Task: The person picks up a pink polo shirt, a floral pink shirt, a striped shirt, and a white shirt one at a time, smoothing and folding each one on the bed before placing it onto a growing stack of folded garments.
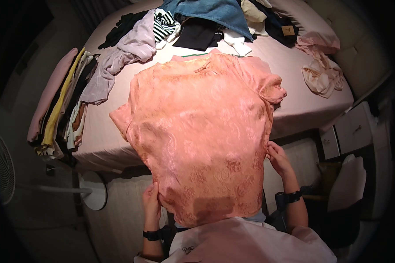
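Observation:
A short-sleeved pink-orange top (200, 131) with a shiny floral pattern is spread in front of me. Its collar end and sleeves rest on the bed, while the lower part reaches over the edge towards my lap. My left hand (151, 200) pinches its left side seam near the hem, thumb on top. Higher up, on the right side, my right hand (278, 157) grips the other seam between thumb and fingers. A small knotted fastening (203, 67) shows near the neckline. Behind the collar, part of another pink cloth and a green edge peek out.
A bed (302, 115) with a pink sheet carries a lilac garment (131, 49), blue denim (210, 13), black cloth (197, 34) and a crumpled cream cloth (324, 79). Folded clothes (62, 102) stand in a row at the left edge. A fan (1, 167) is at left, a chair (347, 184) at right.

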Motion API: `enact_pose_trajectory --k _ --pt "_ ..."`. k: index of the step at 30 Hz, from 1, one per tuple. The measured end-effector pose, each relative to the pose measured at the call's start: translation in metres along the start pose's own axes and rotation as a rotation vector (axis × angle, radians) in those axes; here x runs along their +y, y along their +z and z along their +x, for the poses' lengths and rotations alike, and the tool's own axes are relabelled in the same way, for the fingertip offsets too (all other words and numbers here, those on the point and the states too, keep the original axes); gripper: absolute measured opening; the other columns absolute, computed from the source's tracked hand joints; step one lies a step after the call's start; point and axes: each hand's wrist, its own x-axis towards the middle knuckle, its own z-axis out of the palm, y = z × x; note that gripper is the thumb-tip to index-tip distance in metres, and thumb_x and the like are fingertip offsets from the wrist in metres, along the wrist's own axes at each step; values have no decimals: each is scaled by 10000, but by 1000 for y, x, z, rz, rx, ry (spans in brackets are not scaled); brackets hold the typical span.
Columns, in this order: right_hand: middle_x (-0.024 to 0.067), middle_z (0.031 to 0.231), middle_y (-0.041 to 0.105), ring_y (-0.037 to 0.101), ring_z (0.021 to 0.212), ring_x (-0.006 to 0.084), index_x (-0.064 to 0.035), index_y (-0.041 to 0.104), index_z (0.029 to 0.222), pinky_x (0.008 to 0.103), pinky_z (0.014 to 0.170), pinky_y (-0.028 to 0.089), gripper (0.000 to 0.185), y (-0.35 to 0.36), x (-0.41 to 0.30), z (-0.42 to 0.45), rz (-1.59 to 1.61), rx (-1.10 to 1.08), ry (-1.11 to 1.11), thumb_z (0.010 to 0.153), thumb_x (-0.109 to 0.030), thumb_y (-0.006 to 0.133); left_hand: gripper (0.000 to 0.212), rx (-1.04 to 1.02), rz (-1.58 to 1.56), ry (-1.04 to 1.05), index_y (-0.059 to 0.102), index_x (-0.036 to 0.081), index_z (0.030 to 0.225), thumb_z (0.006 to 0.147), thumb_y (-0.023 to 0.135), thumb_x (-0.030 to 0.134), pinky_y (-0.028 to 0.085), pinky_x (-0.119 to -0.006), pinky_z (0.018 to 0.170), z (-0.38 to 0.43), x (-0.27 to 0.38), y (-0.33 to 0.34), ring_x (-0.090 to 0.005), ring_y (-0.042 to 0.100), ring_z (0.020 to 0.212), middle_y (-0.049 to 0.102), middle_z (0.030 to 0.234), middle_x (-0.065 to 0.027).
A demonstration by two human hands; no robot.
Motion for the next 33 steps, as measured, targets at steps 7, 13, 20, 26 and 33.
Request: enact_pose_trajectory --k 7,13,20,26,33 --pt "25 1018 685 612 875 87 23 660 1123 243 792 503 251 15 -14 -17 -145 302 -146 1001 -195 634 290 94 232 83 674 -20 995 1015 620 264 487 -237 677 -9 4 -20 -86 597 769 690 932 -30" --pt "44 1060 688 617 899 89 54 641 1150 239 798 496 304 1 -29 -70 -167 324 -90 1036 -219 572 178 41 346 3 673 1 913 988 659 162 390 -196 575 -35 -4 -61 -21 484 657 617 797 38" --pt "2 816 632 585 754 78 -11 610 977 247 702 494 243 -6 -114 -53 -1100 -100 359 921 -212 733 178 -324 1091 -87 647 6 950 942 702 174 451 -253 641 -3 88 -40 -79 575 809 651 871 -15" --pt "-14 841 592 560 756 72 -21 610 1009 215 692 464 112 65 -199 103 -991 -66 -383 966 -119 645 146 -245 1118 750 624 -31 1015 956 622 103 471 -278 850 111 212 81 -152 608 905 651 939 -76" --pt "94 829 684 623 724 178 -26 659 927 314 645 492 438 116 -188 277 -1395 -49 -304 874 -453 740 272 -421 1197 776 607 -27 1041 949 677 219 506 -301 749 287 227 158 -186 612 838 643 983 -135"
